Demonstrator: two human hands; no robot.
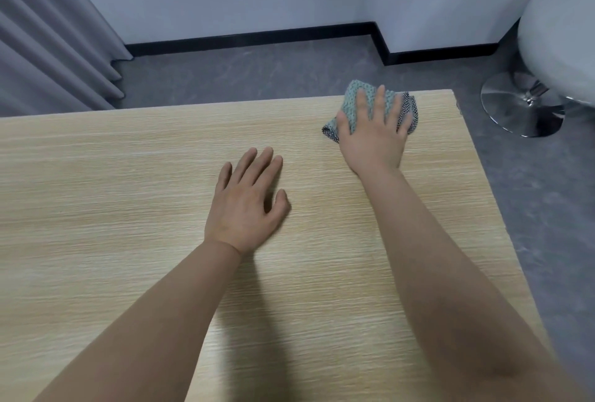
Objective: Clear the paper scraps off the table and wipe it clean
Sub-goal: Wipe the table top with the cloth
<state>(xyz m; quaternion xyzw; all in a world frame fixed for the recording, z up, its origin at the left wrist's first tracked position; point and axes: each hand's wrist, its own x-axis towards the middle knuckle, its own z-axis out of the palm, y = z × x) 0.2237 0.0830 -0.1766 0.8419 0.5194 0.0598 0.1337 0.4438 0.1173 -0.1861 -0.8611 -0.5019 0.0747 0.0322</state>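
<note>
A person's right hand [373,134] presses flat on a folded cloth [354,102] at the far right corner of the surface [112,192], fingers straight and spread across the fabric rather than curled round it, a hold that seems meant to push the cloth along under even pressure. The teal weave shows ahead of the fingertips, a dark checked border to either side of the hand, and the cloth's front fold reaches the far edge of the surface. The left hand [248,202] lies palm down near the middle of the surface, well apart from the cloth, fingers relaxed and slightly fanned and holding nothing; it looks placed there to steady the body during the long reach to the corner, though whether the palm bears weight cannot be told. Both forearms run up from the near edge. No paper scraps show anywhere on the light wood grain in view, which suggests the clearing is done and the wiping is under way. Beyond the surface, a grey curtain [48,41] hangs at the left, a black skirting [251,38] lines the wall, and a pale stool [557,31] on a chrome base [508,105] stands on the floor past the right edge.
</note>
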